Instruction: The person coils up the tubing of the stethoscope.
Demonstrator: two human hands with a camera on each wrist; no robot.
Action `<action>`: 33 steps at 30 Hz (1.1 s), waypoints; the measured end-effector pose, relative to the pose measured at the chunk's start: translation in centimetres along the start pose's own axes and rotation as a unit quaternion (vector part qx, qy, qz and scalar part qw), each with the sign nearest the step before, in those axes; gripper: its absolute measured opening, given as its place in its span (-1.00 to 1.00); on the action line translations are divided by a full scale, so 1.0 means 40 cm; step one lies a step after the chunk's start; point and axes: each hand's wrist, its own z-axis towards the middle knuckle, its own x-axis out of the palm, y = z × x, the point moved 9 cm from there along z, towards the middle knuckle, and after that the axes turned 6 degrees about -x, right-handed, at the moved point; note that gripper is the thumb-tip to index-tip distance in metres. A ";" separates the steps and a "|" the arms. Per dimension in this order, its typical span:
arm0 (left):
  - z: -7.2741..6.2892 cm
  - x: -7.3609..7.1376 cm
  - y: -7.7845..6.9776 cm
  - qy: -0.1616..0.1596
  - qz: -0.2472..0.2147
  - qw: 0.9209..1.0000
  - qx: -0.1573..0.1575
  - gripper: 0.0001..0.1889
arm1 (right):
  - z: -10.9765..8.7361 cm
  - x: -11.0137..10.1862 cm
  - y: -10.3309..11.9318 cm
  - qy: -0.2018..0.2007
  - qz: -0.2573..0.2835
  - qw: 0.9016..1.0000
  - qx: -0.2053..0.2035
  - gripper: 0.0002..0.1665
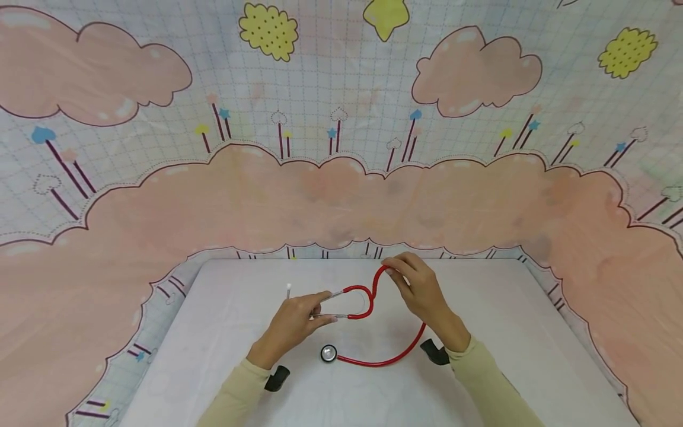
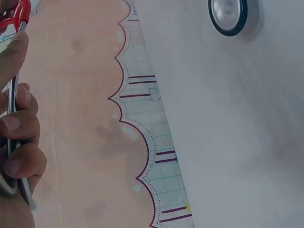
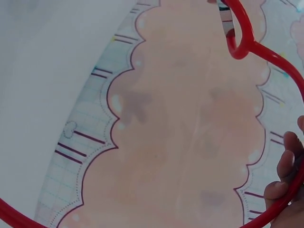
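Observation:
A stethoscope with red tubing (image 1: 373,363) is held between both hands. My left hand (image 1: 293,323) grips its metal ear tubes, and one white eartip (image 1: 289,286) sticks up past the knuckles. In the left wrist view the fingers (image 2: 21,161) curl round a metal ear tube (image 2: 14,85). My right hand (image 1: 421,287) pinches the red tube a little beyond the Y-joint, raised higher than the left. From there the tube loops down behind the right wrist and curves left to the round chest piece (image 1: 328,353), which lies low in front, between the forearms.
A white table (image 1: 229,379) lies under the hands. Behind and around it hangs a cloth (image 1: 341,201) printed with pink clouds, stars and grid lines. Black straps (image 1: 277,378) show beside the wrists below the light sleeves.

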 end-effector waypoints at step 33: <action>0.012 -0.016 -0.122 -0.011 -0.038 0.993 0.112 -0.50 | 0.027 0.084 -0.007 0.134 0.082 0.987 0.033 -0.65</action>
